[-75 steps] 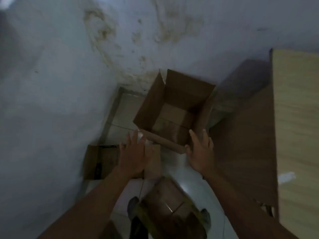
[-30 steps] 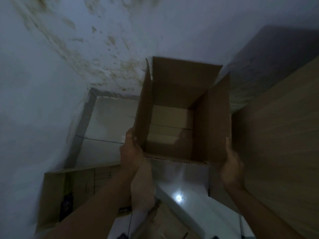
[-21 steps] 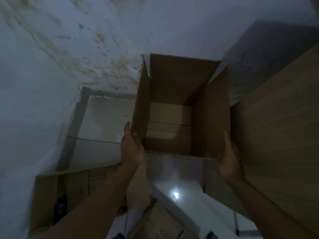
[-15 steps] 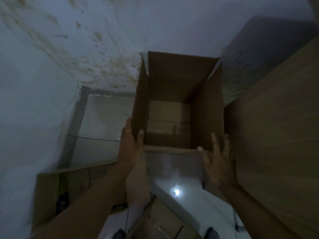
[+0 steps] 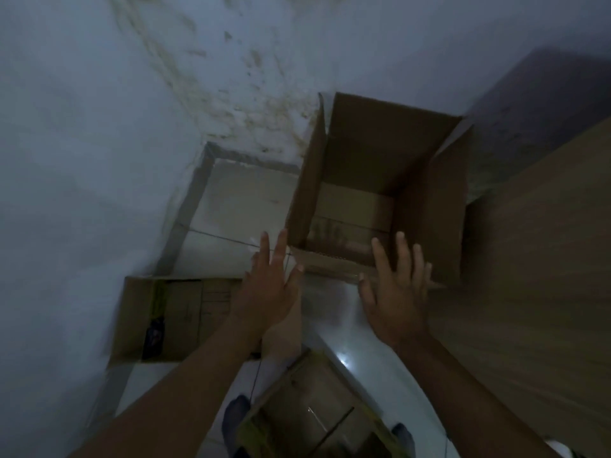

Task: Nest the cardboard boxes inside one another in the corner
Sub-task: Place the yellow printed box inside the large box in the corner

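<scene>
Against the stained wall [image 5: 99, 110], from the head view, the open box [image 5: 380, 180] stands on the tiled floor [image 5: 238, 206] in the corner, flaps up, beside a wooden panel [image 5: 535, 259]. Both hands hover by its near edge with fingers spread, holding nothing: left hand [image 5: 269, 289] at the near-left corner, right hand [image 5: 395, 292] over the near flap. A second box [image 5: 178, 319] lies left; a third [image 5: 314, 411] sits below.
</scene>
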